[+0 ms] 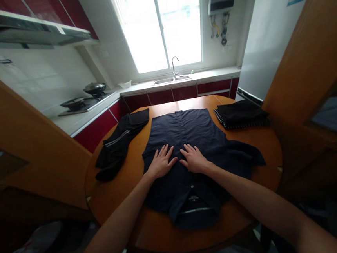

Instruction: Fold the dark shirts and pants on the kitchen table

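Note:
A dark navy button-up shirt lies spread front up on the round wooden table, its collar toward me and its hem toward the window. My left hand rests flat on the shirt's chest, fingers spread. Beside it, my right hand also lies flat on the cloth, with a gap between the two thumbs. One sleeve sticks out to the right. On the left, no sleeve shows. A white button is visible just below the open collar.
On the table, a black garment with white stripes lies at the left and a folded dark stack at the right. Beyond are a sink with a faucet, a stove with pans and a refrigerator.

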The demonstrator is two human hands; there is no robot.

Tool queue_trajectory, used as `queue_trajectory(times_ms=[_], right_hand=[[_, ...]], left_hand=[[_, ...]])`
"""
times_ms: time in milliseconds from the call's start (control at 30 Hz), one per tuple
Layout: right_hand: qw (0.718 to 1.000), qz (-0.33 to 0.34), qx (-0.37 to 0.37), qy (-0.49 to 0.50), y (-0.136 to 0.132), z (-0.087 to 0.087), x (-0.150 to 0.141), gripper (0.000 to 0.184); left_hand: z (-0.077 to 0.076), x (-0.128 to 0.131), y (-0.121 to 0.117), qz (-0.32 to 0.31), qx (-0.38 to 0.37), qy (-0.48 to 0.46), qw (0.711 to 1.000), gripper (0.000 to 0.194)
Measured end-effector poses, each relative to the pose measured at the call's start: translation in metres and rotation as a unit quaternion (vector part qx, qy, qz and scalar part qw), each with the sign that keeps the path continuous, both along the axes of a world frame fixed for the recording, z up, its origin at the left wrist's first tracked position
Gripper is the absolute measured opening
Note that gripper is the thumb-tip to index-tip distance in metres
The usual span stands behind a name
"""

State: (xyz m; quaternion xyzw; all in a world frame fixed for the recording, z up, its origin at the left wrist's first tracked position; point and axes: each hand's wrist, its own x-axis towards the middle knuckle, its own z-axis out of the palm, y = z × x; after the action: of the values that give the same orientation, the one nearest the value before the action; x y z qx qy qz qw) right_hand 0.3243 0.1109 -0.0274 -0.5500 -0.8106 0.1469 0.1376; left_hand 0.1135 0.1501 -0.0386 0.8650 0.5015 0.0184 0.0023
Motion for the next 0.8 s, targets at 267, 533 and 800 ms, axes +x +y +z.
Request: queue_trajectory(times_ms=[267, 533, 800], right_hand=[[0.991, 0.012, 0.017, 0.130, 0.011, 0.021, 0.021, 0.061], [0.943, -0.202, 0.133, 0.227, -0.006, 0.046, 0.142, 0.038], [0.904, -0.406, 0.037, 0.131, -0.057, -0.006, 0.267, 0.050]], left_hand=[[0.002, 0.000, 0.000, 0.002, -0.011, -0.010, 1.000, 0.071], [0.009, 0.000, -0.002, -0.058, -0.035, -0.028, 0.997, 0.066], [0.006, 0.003, 0.004, -0.084, -0.045, -0.038, 0.995, 0.062]])
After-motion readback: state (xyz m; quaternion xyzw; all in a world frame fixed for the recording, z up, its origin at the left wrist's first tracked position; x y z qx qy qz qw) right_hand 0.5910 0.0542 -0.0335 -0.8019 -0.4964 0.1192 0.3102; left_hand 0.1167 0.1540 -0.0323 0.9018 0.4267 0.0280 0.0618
